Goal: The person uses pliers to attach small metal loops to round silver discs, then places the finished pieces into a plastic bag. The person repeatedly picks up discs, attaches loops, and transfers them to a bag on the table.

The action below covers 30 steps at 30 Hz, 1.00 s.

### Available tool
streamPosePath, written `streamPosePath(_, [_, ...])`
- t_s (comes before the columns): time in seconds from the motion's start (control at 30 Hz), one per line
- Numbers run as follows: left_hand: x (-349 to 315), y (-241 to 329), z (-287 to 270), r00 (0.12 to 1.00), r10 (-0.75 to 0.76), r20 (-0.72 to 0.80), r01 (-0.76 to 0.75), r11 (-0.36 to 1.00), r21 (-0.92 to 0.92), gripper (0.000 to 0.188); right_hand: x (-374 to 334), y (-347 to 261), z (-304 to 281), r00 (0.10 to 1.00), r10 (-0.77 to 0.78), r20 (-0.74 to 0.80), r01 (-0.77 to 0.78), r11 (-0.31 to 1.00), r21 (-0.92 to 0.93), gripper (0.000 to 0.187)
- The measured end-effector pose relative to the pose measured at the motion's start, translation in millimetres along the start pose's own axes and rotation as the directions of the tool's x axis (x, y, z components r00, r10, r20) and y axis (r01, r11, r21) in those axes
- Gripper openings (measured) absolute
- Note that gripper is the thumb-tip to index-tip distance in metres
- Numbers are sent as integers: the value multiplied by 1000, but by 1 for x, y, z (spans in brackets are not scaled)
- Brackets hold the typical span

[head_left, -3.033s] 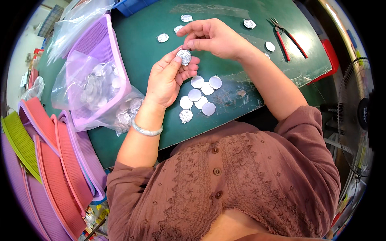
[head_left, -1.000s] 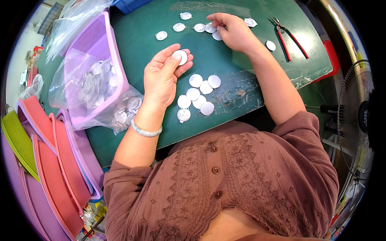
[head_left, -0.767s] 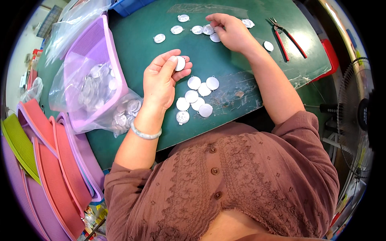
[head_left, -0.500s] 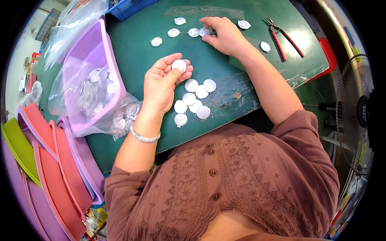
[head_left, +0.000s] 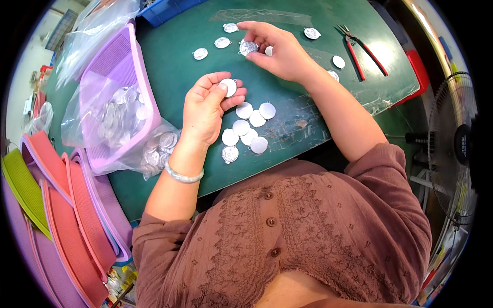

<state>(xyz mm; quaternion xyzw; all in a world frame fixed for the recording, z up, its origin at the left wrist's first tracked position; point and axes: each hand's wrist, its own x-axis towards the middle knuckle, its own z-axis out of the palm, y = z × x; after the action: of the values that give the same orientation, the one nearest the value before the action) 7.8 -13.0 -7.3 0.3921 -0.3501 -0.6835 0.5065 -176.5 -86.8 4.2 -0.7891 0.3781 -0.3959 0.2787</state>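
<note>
My left hand (head_left: pixel 205 108) pinches a smooth silver round pendant (head_left: pixel 228 88) between thumb and fingers, plain face up. Farther off, my right hand (head_left: pixel 275 49) has its thumb and curled fingers around an embossed round pendant (head_left: pixel 249 47), low over the table; a loop of what looks like another one shows at its edge. A pale disc (head_left: pixel 268 50) is partly hidden beneath that hand. Several plain pendants (head_left: pixel 240 127) with small loops lie in a cluster nearer me, one embossed pendant (head_left: pixel 230 153) at its near end. Other embossed pendants (head_left: pixel 222 42) lie left of my right hand.
Red-handled pliers (head_left: pixel 363 54) rest at the right, near loose discs (head_left: pixel 338 62). On the left stands a purple basket (head_left: pixel 141 77) with a clear bag of pendants. Stacked coloured baskets (head_left: pixel 72 220) are at lower left, a blue bin (head_left: pixel 167 10) at the back, a fan (head_left: pixel 452 149) far right.
My right hand has shifted slightly left and nearer, bringing its pendant over the spot where another lay. A disc beside the right forearm has come into view. My left hand has barely moved.
</note>
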Motion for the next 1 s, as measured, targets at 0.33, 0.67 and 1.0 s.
streamPosePath(0.33, [0, 1, 1, 1000, -13, -1, 13, 999, -40, 18, -10, -16, 25, 996, -58, 70, 24, 909, 416, 51])
streamPosePath(0.67, [2, 0, -2, 990, 99, -97, -95, 995, 44, 14, -10, -22, 22, 978, 63, 197, -174, 765, 620, 47])
streamPosePath(1.0, [1, -2, 0, 979, 125, -160, -112, 990, 90, 16, -10, -23, 23, 925, 223, 308, -356, 788, 501, 23])
